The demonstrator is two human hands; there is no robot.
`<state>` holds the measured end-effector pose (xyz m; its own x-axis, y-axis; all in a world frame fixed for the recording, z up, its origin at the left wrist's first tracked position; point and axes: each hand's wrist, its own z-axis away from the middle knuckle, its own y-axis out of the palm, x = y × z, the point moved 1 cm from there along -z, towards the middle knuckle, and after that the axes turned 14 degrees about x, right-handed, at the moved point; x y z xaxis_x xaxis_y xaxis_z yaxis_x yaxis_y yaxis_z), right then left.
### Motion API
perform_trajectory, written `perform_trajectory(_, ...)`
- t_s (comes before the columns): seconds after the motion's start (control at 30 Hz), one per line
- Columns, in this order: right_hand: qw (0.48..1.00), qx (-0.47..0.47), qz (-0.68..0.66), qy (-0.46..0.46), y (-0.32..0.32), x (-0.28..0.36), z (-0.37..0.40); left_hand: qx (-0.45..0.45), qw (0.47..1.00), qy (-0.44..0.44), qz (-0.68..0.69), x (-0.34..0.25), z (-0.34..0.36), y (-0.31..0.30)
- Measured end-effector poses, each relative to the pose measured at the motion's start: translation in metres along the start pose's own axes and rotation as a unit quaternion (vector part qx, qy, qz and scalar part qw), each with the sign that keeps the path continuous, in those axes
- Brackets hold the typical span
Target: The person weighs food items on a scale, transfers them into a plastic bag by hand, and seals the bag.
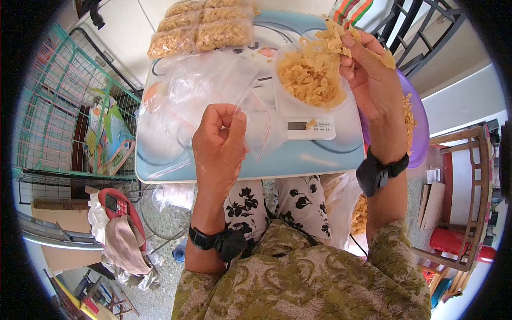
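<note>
Yellow crunchy chips point(341, 37) are bunched up in the right hand point(368, 69), at about 1 o'clock in the head view. The fingers are closed around the bunch, and it hangs just over a white bowl point(312, 80) that is already heaped with the same chips. The bowl sits on a small scale point(312, 127) on the light blue worktop point(320, 160). The left hand point(218, 144) is near the middle, fingers curled, thumb and fingertips pinching the edge of a clear bag point(258, 125). The bag lies flat on the worktop from that hand toward 3 o'clock, touching the scale. Its long side seems to run from 12 to 6 o'clock, along its thin red strip, but it is see-through and hard to be sure of. The chips in the right hand have no one long side; bits stick out toward 12 and toward 2 o'clock. A pile of empty bags point(202, 85) lies at 11 o'clock, and filled packs point(202, 26) lie at 12 o'clock. A purple tub point(418, 122) with more chips is at 3 o'clock, partly behind the right wrist. I think loose bits could slip from the bunch and land on the worktop, because the grip is light and the bowl is heaped so high. The thin bag could also slide out of the pinch.
</note>
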<state>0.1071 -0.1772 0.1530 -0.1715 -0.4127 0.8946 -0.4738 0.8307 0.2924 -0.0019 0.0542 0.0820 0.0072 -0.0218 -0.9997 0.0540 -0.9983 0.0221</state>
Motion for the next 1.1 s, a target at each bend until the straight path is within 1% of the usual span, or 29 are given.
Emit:
perform_trajectory(0.03, 1.000, 0.001, -0.005, 0.003, 0.010, 0.002, 0.004, -0.001, 1.000, 0.011, 0.001, 0.000, 0.000, 0.000)
perform_trajectory(0.1, 0.999, -0.007, 0.032, 0.008, 0.037, 0.008, 0.015, -0.009, 1.000, 0.004, -0.022, -0.002, 0.000, 0.002)
perform_trajectory(0.13, 0.999, -0.029, 0.023, 0.006, 0.052, 0.009, 0.019, -0.014, 0.999, 0.002, -0.043, -0.004, 0.000, 0.003)
perform_trajectory(0.17, 0.999, -0.028, 0.021, 0.007, 0.062, 0.005, 0.023, -0.016, 0.999, 0.001, -0.045, -0.006, 0.001, 0.004)
perform_trajectory(0.23, 0.996, -0.008, 0.089, -0.008, 0.079, 0.001, 0.029, -0.020, 0.996, 0.008, -0.089, -0.010, 0.002, 0.006)
perform_trajectory(0.27, 0.996, -0.006, 0.087, -0.007, 0.087, -0.003, 0.033, -0.022, 0.996, 0.008, -0.090, -0.008, 0.001, 0.006)
perform_trajectory(0.33, 0.982, 0.001, 0.185, -0.044, 0.098, -0.014, 0.042, -0.025, 0.990, 0.027, -0.137, -0.006, 0.000, 0.006)
perform_trajectory(0.37, 0.982, 0.004, 0.182, -0.042, 0.102, -0.021, 0.044, -0.029, 0.990, 0.026, -0.138, -0.008, 0.001, 0.007)
perform_trajectory(0.43, 0.957, 0.005, 0.264, -0.118, 0.106, -0.035, 0.049, -0.037, 0.982, 0.014, -0.184, -0.013, 0.003, 0.008)
perform_trajectory(0.47, 0.895, 0.022, 0.407, -0.182, 0.100, -0.038, 0.049, -0.043, 0.982, 0.011, -0.185, -0.013, 0.003, 0.007)
perform_trajectory(0.5, 0.897, 0.025, 0.403, -0.181, 0.099, -0.040, 0.048, -0.027, 0.982, 0.036, -0.183, -0.012, 0.003, 0.006)
perform_trajectory(0.53, 0.865, 0.041, 0.446, -0.225, 0.100, -0.042, 0.048, -0.010, 0.982, 0.060, -0.181, -0.011, 0.004, 0.006)
perform_trajectory(0.57, 0.829, 0.055, 0.487, -0.269, 0.101, -0.043, 0.049, -0.014, 0.981, 0.057, -0.183, -0.014, 0.006, 0.005)
perform_trajectory(0.6, 0.831, 0.057, 0.484, -0.268, 0.101, -0.046, 0.051, -0.001, 0.987, 0.037, -0.156, -0.019, 0.007, 0.006)
perform_trajectory(0.63, 0.844, 0.060, 0.477, -0.239, 0.100, -0.049, 0.053, 0.012, 0.991, 0.017, -0.129, -0.023, 0.008, 0.007)
perform_trajectory(0.67, 0.855, 0.063, 0.470, -0.209, 0.098, -0.052, 0.054, 0.011, 0.991, 0.016, -0.130, -0.025, 0.008, 0.007)
perform_trajectory(0.73, 0.857, 0.074, 0.468, -0.203, 0.094, -0.058, 0.057, 0.006, 0.996, -0.010, -0.083, -0.027, 0.008, 0.008)
perform_trajectory(0.8, 0.858, 0.083, 0.467, -0.194, 0.091, -0.057, 0.059, 0.012, 0.998, -0.014, -0.065, -0.024, 0.007, 0.008)
perform_trajectory(0.87, 0.821, 0.103, 0.518, -0.217, 0.088, -0.054, 0.060, 0.018, 0.999, -0.017, -0.047, -0.021, 0.005, 0.008)
perform_trajectory(0.93, 0.822, 0.114, 0.520, -0.202, 0.084, -0.054, 0.063, 0.015, 0.999, -0.045, -0.022, -0.018, 0.004, 0.009)
perform_trajectory(1.1, 0.827, 0.161, 0.516, -0.157, 0.079, -0.054, 0.063, 0.013, 0.999, -0.045, -0.006, -0.020, 0.004, 0.007)
